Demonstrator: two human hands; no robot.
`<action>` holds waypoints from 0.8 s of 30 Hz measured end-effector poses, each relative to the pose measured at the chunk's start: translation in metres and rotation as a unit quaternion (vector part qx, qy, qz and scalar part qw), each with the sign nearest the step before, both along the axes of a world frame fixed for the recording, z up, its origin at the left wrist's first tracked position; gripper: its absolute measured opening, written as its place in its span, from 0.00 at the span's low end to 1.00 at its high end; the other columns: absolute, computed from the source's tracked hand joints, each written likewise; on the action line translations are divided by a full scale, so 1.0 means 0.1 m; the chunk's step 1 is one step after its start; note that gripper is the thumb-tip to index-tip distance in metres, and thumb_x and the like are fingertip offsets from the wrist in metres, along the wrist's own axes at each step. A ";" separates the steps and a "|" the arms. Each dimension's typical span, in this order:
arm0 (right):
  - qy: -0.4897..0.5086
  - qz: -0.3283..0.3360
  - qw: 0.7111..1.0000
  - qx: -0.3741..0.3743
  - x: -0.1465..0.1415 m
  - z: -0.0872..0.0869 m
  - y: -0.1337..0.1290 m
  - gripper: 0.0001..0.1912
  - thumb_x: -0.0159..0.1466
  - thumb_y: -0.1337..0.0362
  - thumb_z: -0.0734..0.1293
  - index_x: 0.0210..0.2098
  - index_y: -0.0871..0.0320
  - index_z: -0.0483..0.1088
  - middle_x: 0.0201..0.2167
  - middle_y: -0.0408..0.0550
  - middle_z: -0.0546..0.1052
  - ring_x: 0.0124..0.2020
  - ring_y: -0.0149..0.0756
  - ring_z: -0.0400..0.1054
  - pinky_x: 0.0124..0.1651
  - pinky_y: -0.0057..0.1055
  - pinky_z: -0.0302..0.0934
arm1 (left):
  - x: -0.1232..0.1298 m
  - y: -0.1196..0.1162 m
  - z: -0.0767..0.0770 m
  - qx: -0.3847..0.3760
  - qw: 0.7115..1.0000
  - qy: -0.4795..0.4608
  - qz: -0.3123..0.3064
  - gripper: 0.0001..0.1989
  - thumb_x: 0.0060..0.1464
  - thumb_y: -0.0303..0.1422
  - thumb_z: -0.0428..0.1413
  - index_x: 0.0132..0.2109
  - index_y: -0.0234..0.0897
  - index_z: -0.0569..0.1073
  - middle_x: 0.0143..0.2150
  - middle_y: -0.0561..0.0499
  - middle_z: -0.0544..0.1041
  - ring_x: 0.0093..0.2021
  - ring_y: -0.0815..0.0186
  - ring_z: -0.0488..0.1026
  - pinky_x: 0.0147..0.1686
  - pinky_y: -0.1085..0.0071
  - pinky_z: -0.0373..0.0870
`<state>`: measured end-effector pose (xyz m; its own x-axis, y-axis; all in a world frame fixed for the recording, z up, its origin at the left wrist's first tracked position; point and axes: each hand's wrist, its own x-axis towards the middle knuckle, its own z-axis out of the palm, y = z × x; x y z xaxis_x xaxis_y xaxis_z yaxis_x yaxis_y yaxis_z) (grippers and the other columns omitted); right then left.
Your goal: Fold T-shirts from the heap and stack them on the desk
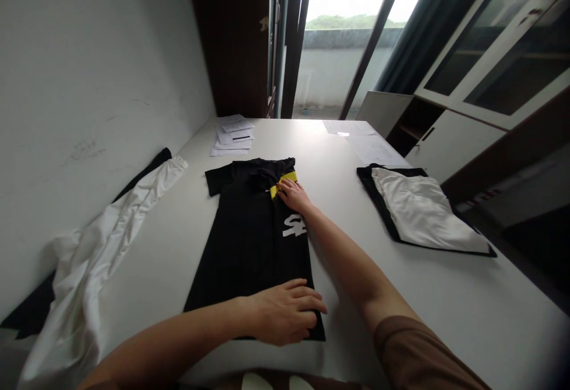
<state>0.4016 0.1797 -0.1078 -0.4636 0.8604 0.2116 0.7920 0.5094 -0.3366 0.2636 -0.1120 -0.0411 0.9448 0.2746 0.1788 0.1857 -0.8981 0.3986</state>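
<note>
A black T-shirt (249,230) with a yellow patch and a white print lies on the white table, its collar end away from me and one sleeve out to the left. Its right side is folded inward. My right hand (294,195) rests on the yellow patch near the upper right edge, fingers bent onto the cloth; whether it pinches any fabric is unclear. Across the lower right corner of the shirt lies my left hand (289,313), palm down with its fingers apart, the fingertips reaching the shirt's right edge.
White and black garments (111,235) lie along the wall at left. Folded white and black clothes (418,209) sit at the table's right edge. Papers with a pen (232,135) are at the far left, more sheets (374,148) at the far right.
</note>
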 end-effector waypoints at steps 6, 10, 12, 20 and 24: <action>-0.029 -0.001 1.000 -0.007 0.01 -0.01 0.02 0.27 0.75 0.52 0.58 0.70 0.49 0.63 0.72 0.47 0.61 0.74 0.46 0.49 0.75 0.49 0.42 | -0.04 0.02 0.16 -0.160 0.987 -0.018 -0.015 0.04 0.65 0.27 0.52 0.45 0.40 0.69 0.61 0.50 0.77 0.66 0.64 0.69 0.75 0.57 0.46; -0.026 -0.003 1.000 0.000 0.01 -0.03 0.03 0.27 0.75 0.50 0.58 0.69 0.49 0.64 0.72 0.47 0.61 0.74 0.45 0.49 0.75 0.48 0.41 | -0.04 0.05 0.14 -0.205 0.978 -0.043 -0.011 0.06 0.62 0.24 0.52 0.41 0.41 0.68 0.57 0.54 0.80 0.59 0.67 0.75 0.72 0.61 0.55; -0.020 -0.019 1.000 0.006 0.02 -0.03 0.04 0.28 0.74 0.49 0.58 0.69 0.50 0.63 0.72 0.49 0.60 0.74 0.45 0.49 0.74 0.46 0.42 | -0.02 0.05 0.08 -0.198 0.978 -0.058 -0.008 0.06 0.61 0.24 0.53 0.38 0.41 0.67 0.55 0.54 0.80 0.56 0.66 0.77 0.71 0.61 0.58; -0.047 -0.079 0.995 -0.035 0.01 -0.01 0.28 0.32 0.74 0.43 0.55 0.71 0.49 0.60 0.75 0.52 0.53 0.76 0.49 0.42 0.74 0.53 0.37 | 0.05 0.03 -0.07 -0.142 0.986 -0.081 0.037 0.14 0.62 0.26 0.53 0.53 0.39 0.71 0.62 0.44 0.74 0.63 0.61 0.70 0.65 0.65 0.67; -0.082 -0.101 0.989 -0.066 -0.01 -0.01 0.42 0.38 0.71 0.38 0.55 0.74 0.49 0.55 0.77 0.53 0.47 0.77 0.54 0.37 0.73 0.60 0.33 | 0.03 0.06 -0.06 -0.105 0.993 -0.056 0.000 0.15 0.62 0.25 0.53 0.55 0.39 0.73 0.60 0.45 0.75 0.65 0.60 0.68 0.67 0.65 0.64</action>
